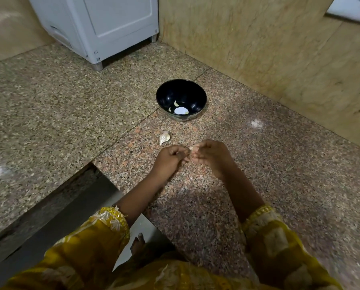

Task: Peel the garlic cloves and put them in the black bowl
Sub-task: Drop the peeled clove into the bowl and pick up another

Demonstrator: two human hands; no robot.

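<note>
1. A loose mustard-yellow fabric left sleeve [91, 243] carries pale cream patterned patches.
2. The right sleeve [279, 243] matches it.
3. A bright yellow embroidered cuff band [114, 215] with cream lace trim edges each sleeve.
4. The left hand [168, 158], right hand [211, 155] and one foot [137, 245] are bare.

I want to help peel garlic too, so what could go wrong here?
The garlic clove is tiny, and both the left hand and right hand pinch it above the counter, short of the black bowl. It might slip out and land on the counter. The unpeeled garlic piece lies loose just beyond the hands, so a reach toward the bowl could knock it away.
</note>
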